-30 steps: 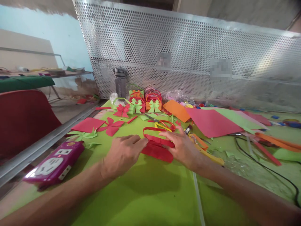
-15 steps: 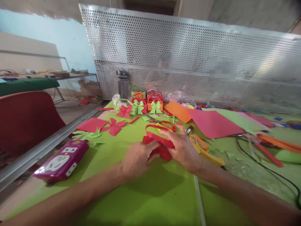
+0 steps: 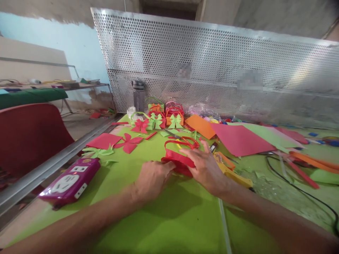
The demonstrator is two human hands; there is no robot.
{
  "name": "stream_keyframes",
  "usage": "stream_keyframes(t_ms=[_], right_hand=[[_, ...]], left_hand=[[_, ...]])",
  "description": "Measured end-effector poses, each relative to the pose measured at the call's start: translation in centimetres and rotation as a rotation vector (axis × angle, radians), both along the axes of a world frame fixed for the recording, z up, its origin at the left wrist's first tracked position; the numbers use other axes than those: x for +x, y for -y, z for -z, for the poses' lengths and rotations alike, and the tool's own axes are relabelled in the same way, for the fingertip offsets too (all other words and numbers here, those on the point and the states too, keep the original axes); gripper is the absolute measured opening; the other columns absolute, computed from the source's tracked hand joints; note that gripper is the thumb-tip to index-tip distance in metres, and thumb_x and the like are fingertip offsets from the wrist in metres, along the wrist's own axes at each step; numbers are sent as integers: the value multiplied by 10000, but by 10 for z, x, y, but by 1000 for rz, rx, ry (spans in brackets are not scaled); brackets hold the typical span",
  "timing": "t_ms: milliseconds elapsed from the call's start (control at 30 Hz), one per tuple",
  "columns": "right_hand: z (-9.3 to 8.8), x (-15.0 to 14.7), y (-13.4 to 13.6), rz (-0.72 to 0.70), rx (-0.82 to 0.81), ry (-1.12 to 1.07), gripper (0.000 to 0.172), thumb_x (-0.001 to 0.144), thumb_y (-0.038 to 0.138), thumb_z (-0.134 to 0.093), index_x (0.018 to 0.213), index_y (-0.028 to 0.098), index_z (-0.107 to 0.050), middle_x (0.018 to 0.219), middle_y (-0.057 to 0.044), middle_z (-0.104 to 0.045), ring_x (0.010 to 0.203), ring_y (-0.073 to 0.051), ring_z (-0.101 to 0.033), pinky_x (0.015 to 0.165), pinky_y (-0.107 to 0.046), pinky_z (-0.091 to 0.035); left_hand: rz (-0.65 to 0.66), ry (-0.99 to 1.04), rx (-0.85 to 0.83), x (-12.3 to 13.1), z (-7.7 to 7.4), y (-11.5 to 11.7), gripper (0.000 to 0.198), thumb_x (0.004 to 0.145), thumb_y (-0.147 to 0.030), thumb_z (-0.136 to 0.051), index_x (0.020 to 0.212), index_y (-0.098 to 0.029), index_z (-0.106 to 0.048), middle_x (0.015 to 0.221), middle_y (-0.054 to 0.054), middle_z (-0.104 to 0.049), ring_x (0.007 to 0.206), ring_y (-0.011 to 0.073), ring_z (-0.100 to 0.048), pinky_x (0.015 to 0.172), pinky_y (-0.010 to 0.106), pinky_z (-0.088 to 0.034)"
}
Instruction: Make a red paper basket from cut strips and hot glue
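A small red paper bag with a looped red handle is held low over the green tabletop. My left hand pinches its left edge, thumb and fingers closed. On the other side, my right hand grips the bag's right end between thumb and fingers, with a finger or two raised. Just beyond the bag lie scissors with red-orange handles. A yellow glue gun rests beside my right hand, partly hidden by it.
Several finished paper bags with bows stand at the back before a perforated metal panel. Left are a purple power strip and a red paper bow piece. Right lie a red sheet, an orange sheet and a black cable.
The red bag's near side has been lowered and its opening turned, so more of the inner face shows. Both hands stay on it, with the left fingers shifted slightly at its left edge.
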State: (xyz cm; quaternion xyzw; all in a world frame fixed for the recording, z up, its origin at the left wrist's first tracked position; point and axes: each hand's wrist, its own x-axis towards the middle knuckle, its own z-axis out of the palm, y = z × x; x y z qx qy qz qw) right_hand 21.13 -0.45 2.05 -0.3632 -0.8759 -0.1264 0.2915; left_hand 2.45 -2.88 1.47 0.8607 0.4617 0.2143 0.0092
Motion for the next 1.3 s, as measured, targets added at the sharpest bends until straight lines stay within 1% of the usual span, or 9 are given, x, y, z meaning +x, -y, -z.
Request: stream_keyframes(t_ms=[133,267,333,500,633,833,933,1067,1300], right_hand=[[-4,0,0,-16,21,-50,303,808,93,-545,1103,159,-562,867,-72,-727,762,-215,-668,963,-517,-350],[-10,0,0,1,-92,-85,270,836,188,-559,1105,185,-566,931,-65,-728,765,-212,-676,949,-491,-375],[-11,0,0,22,-137,-75,279,834,201,-560,1112,183,-567,939,-66,-728,770,-214,-677,944,-481,-381],[-9,0,-2,30,-196,-51,295,840,193,-539,1134,182,-558,915,-63,-728,808,-219,-674,947,-494,-369],[-9,0,-1,-4,-217,-44,326,839,167,-528,1164,195,-544,1010,-77,-706,918,-228,-652,932,-481,-390],[-9,-1,2,-128,-284,-85,380,910,441,-428,1172,197,-553,1100,-88,-675,1017,-246,-614,990,-527,-320],[-8,-2,4,-99,-303,-144,341,955,376,-329,1099,221,-596,1000,-48,-708,920,-215,-642,981,-515,-313],[-6,-5,3,-27,-258,-175,194,922,261,-447,980,238,-631,921,-14,-726,782,-175,-656,936,-450,-353],[-12,-8,6,48,-269,-132,120,875,201,-527,890,226,-643,879,-15,-729,779,-182,-660,900,-441,-350]], left_hand=[[-47,-126,147,-3,-3,1,237,894,-163,-434,887,-226,-662,727,7,-664,600,138,-602,483,216,-366],[-43,-156,388,-3,-9,7,300,885,-126,-378,773,-213,-642,756,36,-595,684,165,-560,428,221,-265],[-17,-155,438,-3,-11,9,341,878,-90,-340,723,-202,-622,800,40,-586,705,160,-539,415,226,-233],[45,-167,421,-5,-8,8,295,879,-82,-361,759,-186,-609,883,29,-615,725,156,-526,439,233,-294],[39,-163,409,-7,-4,4,241,872,-96,-405,772,-190,-603,846,29,-613,715,166,-531,457,232,-328],[33,-171,357,-7,-2,2,207,862,-100,-426,752,-172,-586,789,29,-613,686,160,-541,476,226,-358],[33,-179,328,-6,-1,2,212,858,-88,-420,750,-173,-582,776,29,-613,688,155,-549,499,225,-381],[33,-186,307,-5,-1,3,204,855,-87,-425,773,-177,-589,801,33,-624,711,161,-572,521,230,-403],[42,-219,338,-1,-1,2,208,811,-52,-445,823,-178,-611,763,30,-624,656,167,-574,485,221,-390]])
